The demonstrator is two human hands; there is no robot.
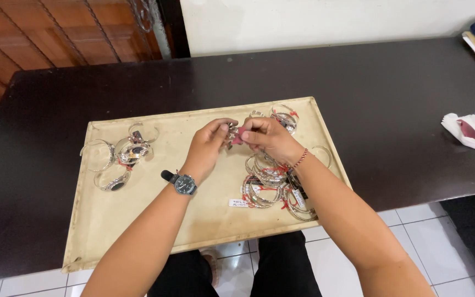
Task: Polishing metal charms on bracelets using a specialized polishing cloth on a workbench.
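Both hands meet above the upper middle of a beige tray (pixel 138 231) that lies on a dark table (pixel 386 93). The left hand (pixel 207 144), with a dark wristwatch (pixel 182 183) on its wrist, has its fingers pinched together on a small silver piece (pixel 230 132); what kind of piece it is cannot be told at this size. The right hand (pixel 268 138), with a red and white cord (pixel 301 158) at the wrist, has its fingers closed on a small pink cloth (pixel 238 136), which touches the silver piece between the two hands. A heap of silver bangles (pixel 270 190) with red tags lies on the right part of the tray, under the right forearm. A smaller group of bangles (pixel 119 159) lies on the left part, well apart from the hands. A white cloth (pixel 468 131) with a dark red patch lies on the table to the right of the tray.
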